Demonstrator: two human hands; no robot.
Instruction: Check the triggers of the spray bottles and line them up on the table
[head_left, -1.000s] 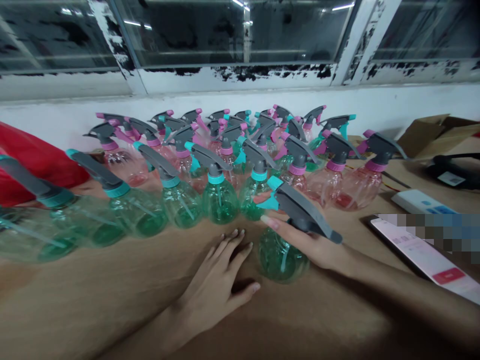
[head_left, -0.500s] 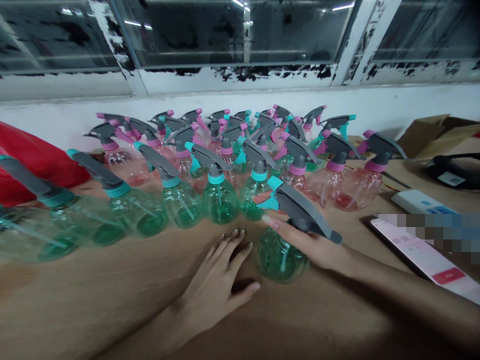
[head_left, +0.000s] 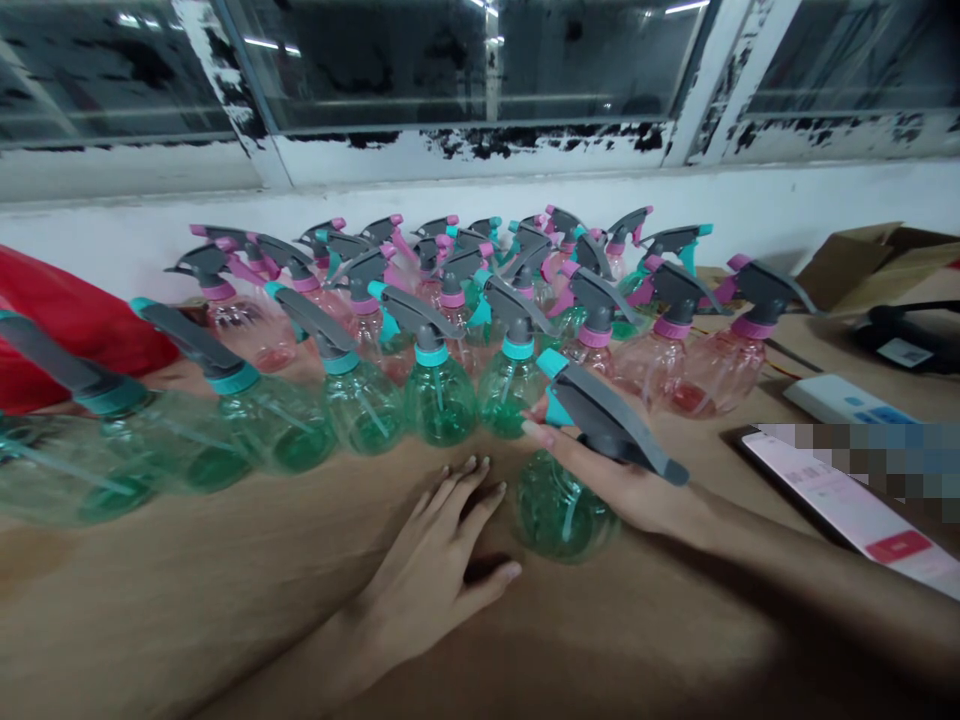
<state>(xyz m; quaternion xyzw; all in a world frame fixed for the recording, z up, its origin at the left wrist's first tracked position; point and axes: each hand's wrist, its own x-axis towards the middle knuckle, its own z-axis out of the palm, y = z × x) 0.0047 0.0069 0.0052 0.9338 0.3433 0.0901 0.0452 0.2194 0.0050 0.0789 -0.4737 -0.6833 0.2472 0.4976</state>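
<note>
My right hand [head_left: 611, 475] is wrapped round the neck of a green spray bottle [head_left: 559, 510] with a grey trigger head and teal nozzle [head_left: 600, 420]; the bottle stands on the brown table [head_left: 187, 600] in front of the rows. My left hand [head_left: 439, 565] lies flat on the table just left of that bottle, fingers stretched out, holding nothing. Behind stand several green spray bottles [head_left: 441, 390] in a front row and several pink spray bottles [head_left: 716, 365] further back and to the right.
A red bag [head_left: 67, 325] lies at the far left. At the right are a phone with a lit screen [head_left: 855, 510], a white box [head_left: 844, 400], a black device [head_left: 904, 340] and an open cardboard box [head_left: 874, 255]. A white wall and windows stand behind.
The green bottle in my right hand has shifted very slightly; its trigger is now squeezed in closer to the head. My left hand has not moved.
</note>
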